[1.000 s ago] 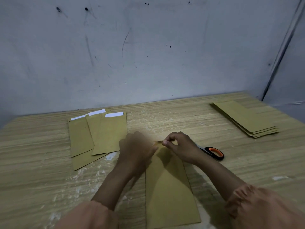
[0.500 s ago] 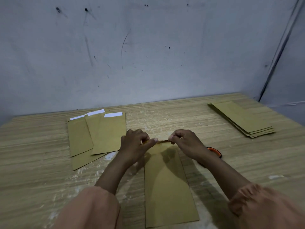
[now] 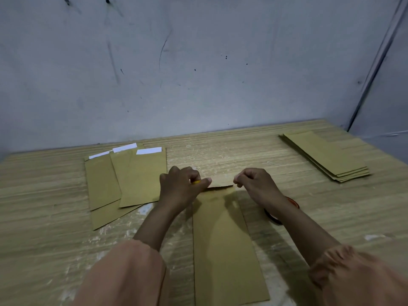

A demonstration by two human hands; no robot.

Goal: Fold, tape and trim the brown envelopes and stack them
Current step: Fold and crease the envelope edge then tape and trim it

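Pinching the far edge of a brown envelope lying lengthwise on a wooden table, the left hand and right hand each curl fingers and thumb on its folded flap; to the left lie overlapping envelopes with white strips, at far right a neat stack of envelopes, and orange-handled scissors sit partly hidden under the right wrist

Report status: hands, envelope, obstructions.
Left hand and right hand both pinching the far edge of centre envelope. Scissors under right wrist. Nothing in the way.
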